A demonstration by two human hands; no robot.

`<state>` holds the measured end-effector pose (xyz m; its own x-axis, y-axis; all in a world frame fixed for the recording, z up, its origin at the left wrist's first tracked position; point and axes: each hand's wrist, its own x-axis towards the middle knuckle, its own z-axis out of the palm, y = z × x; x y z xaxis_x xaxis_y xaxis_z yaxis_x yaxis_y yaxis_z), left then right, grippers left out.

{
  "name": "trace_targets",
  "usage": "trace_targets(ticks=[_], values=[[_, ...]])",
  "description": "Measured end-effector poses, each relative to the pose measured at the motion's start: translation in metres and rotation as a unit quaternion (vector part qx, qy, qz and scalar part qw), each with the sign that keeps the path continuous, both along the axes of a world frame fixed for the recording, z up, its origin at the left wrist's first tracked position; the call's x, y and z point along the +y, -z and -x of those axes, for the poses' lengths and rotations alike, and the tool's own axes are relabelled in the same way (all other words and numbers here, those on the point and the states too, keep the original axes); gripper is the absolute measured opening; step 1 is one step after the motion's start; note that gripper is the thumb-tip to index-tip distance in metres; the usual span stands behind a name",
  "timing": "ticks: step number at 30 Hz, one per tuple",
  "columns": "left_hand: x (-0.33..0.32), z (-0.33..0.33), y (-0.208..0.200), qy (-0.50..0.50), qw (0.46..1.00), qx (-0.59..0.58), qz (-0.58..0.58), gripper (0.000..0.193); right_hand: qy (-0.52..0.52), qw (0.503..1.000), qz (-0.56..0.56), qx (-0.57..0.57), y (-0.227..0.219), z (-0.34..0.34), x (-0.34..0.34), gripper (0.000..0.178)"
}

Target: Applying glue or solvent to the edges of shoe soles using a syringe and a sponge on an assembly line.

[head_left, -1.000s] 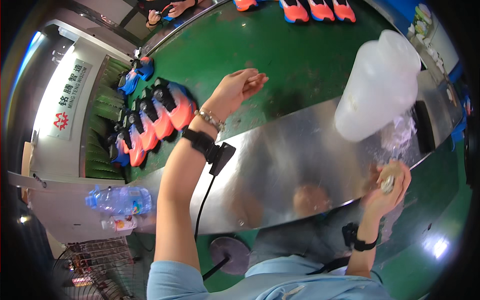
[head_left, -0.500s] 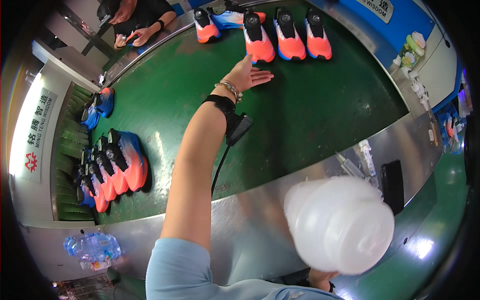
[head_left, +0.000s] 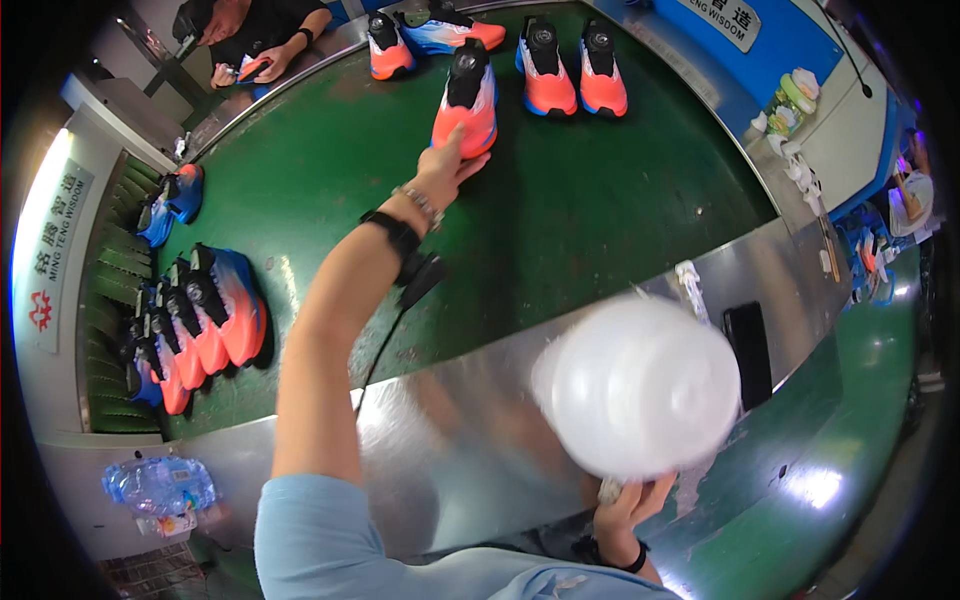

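Note:
My left hand [head_left: 447,166] reaches far out over the green conveyor belt [head_left: 600,210] and closes on the toe of an orange and blue shoe [head_left: 468,100] with a black top. A black band sits on that wrist. My right hand [head_left: 628,503] is low near my body, gripping a big white translucent plastic jug [head_left: 636,385] by its neck. The jug is blurred and tipped toward me, above the shiny metal table edge [head_left: 470,440].
Two more orange shoes [head_left: 568,72] stand side by side right of the held one, and others [head_left: 420,38] lie farther back. A row of several shoes [head_left: 200,320] sits at the left. Another person's hands [head_left: 240,70] work at the far side. A black flat object [head_left: 748,340] lies on the metal.
My left arm has stretched farther out and now grips an orange shoe. The white jug has swung from upper right down to the middle in front of me.

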<state>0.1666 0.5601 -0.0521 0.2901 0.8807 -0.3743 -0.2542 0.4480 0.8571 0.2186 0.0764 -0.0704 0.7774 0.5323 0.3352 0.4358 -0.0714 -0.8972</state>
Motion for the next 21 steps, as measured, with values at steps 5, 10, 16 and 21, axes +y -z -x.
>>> trace_targets(ticks=[5, 10, 16, 21], values=[[-0.145, 0.154, -0.059, 0.099, 0.987, -0.122, 0.022, 0.043, -0.049, 0.981, -0.147, 0.114, -0.012, 0.01, 0.021, 0.029], [-0.327, 0.276, -0.096, 0.04, 0.996, 0.022, 0.08, 0.042, -0.033, 0.943, -0.218, 0.251, -0.033, 0.005, 0.018, 0.03], [-0.52, 0.389, -0.089, -0.035, 0.99, 0.058, 0.126, 0.031, -0.108, 0.922, -0.225, 0.296, -0.038, 0.0, 0.004, 0.032], [-0.542, 0.417, -0.084, -0.025, 0.948, 0.309, -0.07, 0.027, -0.114, 0.9, -0.269, 0.322, -0.039, 0.017, 0.002, 0.033]])
